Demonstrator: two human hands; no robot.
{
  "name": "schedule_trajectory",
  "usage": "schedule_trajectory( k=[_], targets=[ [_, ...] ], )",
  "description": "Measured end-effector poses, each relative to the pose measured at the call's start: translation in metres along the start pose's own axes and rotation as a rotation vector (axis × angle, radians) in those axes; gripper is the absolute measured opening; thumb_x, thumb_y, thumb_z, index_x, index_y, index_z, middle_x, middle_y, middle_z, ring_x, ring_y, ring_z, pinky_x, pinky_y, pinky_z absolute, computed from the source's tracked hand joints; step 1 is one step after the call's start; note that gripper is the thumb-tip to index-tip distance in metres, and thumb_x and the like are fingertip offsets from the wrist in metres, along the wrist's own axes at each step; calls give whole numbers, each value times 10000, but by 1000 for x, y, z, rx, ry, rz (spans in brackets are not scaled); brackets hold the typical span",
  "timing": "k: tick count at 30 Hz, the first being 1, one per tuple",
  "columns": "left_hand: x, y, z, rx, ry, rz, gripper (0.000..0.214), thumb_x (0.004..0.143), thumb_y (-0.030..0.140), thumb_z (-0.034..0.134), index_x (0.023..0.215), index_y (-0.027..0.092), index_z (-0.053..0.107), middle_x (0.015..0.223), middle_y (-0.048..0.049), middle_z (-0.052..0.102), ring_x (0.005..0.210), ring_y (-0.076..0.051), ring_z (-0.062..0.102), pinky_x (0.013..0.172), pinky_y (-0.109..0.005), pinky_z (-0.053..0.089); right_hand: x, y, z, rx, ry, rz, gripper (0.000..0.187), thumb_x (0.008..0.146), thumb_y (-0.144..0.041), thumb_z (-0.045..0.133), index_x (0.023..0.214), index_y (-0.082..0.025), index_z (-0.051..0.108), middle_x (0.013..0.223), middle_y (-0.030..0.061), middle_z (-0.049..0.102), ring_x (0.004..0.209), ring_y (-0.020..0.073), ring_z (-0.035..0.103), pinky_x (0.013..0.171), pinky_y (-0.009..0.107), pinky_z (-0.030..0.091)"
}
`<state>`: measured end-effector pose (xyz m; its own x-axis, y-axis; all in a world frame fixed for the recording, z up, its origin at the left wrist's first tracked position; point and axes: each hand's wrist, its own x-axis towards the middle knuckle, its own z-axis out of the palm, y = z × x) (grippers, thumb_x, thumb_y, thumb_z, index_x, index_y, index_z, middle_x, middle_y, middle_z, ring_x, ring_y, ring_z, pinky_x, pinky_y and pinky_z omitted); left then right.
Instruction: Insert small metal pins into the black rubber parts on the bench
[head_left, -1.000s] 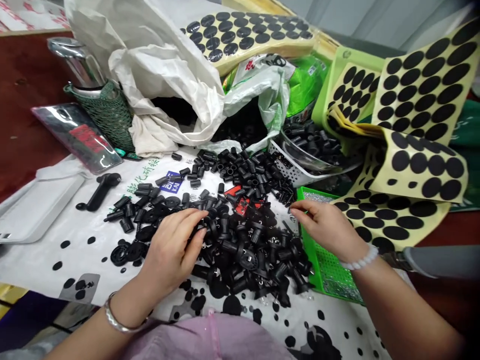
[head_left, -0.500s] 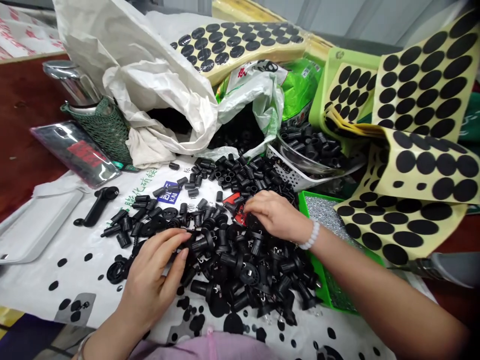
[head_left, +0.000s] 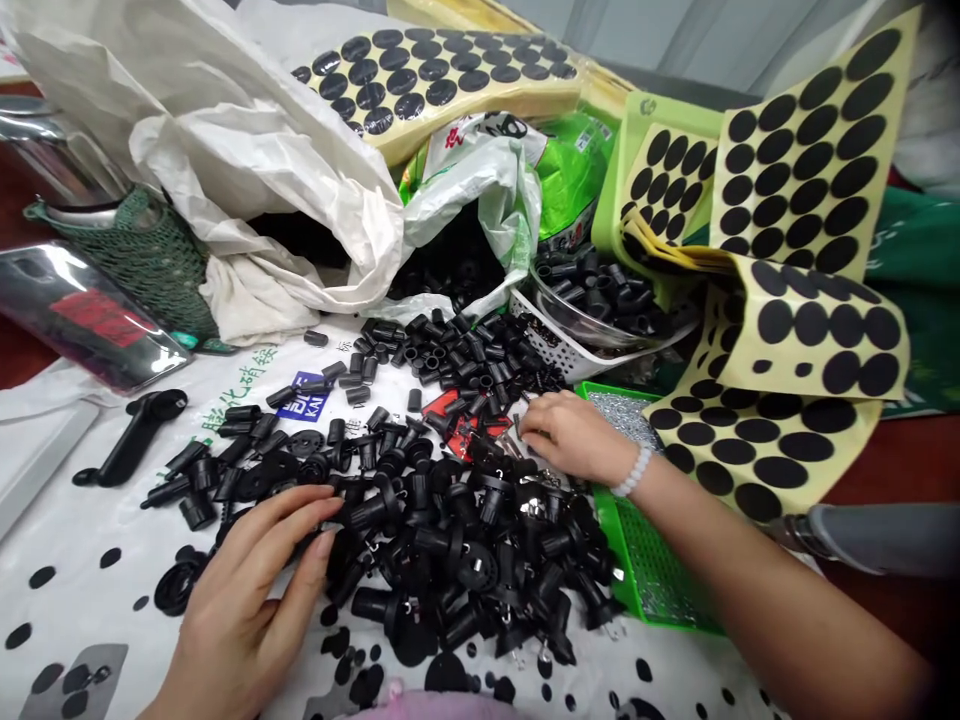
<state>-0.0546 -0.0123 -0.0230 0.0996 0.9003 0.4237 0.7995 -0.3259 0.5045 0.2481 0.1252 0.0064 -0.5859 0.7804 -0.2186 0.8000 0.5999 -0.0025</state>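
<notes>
— What does the head camera show at the hands?

— The left hand lies open, its fingers stretched out and their tips at the near-left edge of a heap of black plastic fittings. Nothing shows in its grip. The right hand is much narrower, its fingers bunched and pressed down at the far edge of the heap. Whether it pinches a small piece, I can't tell.

— Where's the heap?

— Toward the near edge of the worktop, on a printed white plastic sack. Just beyond it lies a looser spread of short black sleeves.

— How would those fittings handle?

— They look light and stiff, like moulded plastic, with small metal tabs that could catch on their neighbours. I'd take one by its round barrel, between finger and thumb, and keep clear of the tabs. The sleeves look smooth, so they may roll.

— What's around the right hand?

— Just to its right is a green mesh tray holding small silver bits, and past that lie sheets of black dots on yellow backing. Behind the heap, a steel bowl of sleeves sits in a white perforated basket. A bead bracelet circles the right wrist.
</notes>
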Motion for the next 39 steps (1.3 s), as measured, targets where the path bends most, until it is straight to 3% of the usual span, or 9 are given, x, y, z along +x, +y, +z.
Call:
schedule_trajectory(
  k=[7, 16, 21, 23, 26, 30, 34, 36, 39],
  targets=[
    [0, -2, 1, 19, -20, -9, 205, 848, 257, 494, 1036, 237, 574, 1116, -32, 556, 953, -179, 572, 634, -225, 515, -16, 4, -4, 7, -9, 57, 159, 870, -276, 511, 892, -144, 597, 906, 30, 601, 896, 167, 555, 818, 378, 428],
    [2, 10, 1, 1, -23, 99, 218, 834, 181, 510, 1047, 201, 555, 1111, -61, 546, 958, -195, 553, 863, -337, 441, -41, -8, -3, 182, -7, -15, 179, 796, -140, 493, 833, -165, 666, 815, 60, 643, 826, 191, 536, 792, 345, 347],
    [44, 61, 18, -37, -223, 377, 263, 822, 195, 522, 1084, 177, 525, 1159, -99, 514, 1073, -243, 476, 953, -427, 366, -47, -10, 2, 282, -1, -78, 227, 781, -91, 488, 878, -180, 672, 823, 48, 655, 848, 182, 541, 879, 381, 300],
    [69, 86, 36, -23, -359, 465, 294, 815, 294, 534, 1081, 170, 527, 1174, -115, 508, 1104, -274, 450, 975, -461, 335, -49, -9, 3, 308, 22, -88, 244, 776, -64, 469, 874, -171, 666, 812, 52, 649, 833, 177, 540, 881, 385, 301],
    [98, 111, 68, 32, -567, 504, 565, 702, 492, 620, 1106, 114, 509, 1153, -167, 508, 1092, -329, 450, 960, -494, 336, -56, -7, 5, 348, 64, -101, 227, 757, -45, 456, 792, -155, 651, 745, 44, 621, 774, 164, 530, 865, 377, 314],
    [109, 117, 98, 42, -756, 507, 525, 650, 474, 653, 1024, 123, 538, 952, -113, 567, 913, -278, 529, 879, -451, 400, -71, 0, 8, 423, 141, -103, 259, 760, -38, 421, 838, -171, 629, 746, 20, 608, 771, 149, 522, 864, 359, 320],
    [104, 113, 100, 37, -755, 494, 525, 662, 405, 629, 1111, 152, 533, 1000, -115, 527, 916, -268, 515, 855, -442, 415, -89, 7, 9, 481, 227, -86, 220, 853, -180, 412, 971, -168, 597, 877, 48, 623, 863, 174, 523, 925, 405, 286],
    [102, 112, 97, 45, -753, 490, 506, 668, 389, 618, 1111, 153, 553, 1044, -132, 507, 959, -285, 501, 861, -452, 413, -99, 3, 11, 458, 240, -108, 386, 827, -376, 505, 1138, -149, 522, 1039, 90, 596, 991, 219, 498, 988, 461, 221],
    [102, 112, 94, 48, -755, 501, 446, 677, 372, 611, 1064, 152, 594, 1078, -142, 497, 1002, -303, 488, 864, -466, 415, -112, -12, 19, 289, 207, -140, 948, 625, -612, 631, 1342, -84, 304, 1272, 193, 451, 1179, 326, 376, 1024, 541, 143]
  ],
)
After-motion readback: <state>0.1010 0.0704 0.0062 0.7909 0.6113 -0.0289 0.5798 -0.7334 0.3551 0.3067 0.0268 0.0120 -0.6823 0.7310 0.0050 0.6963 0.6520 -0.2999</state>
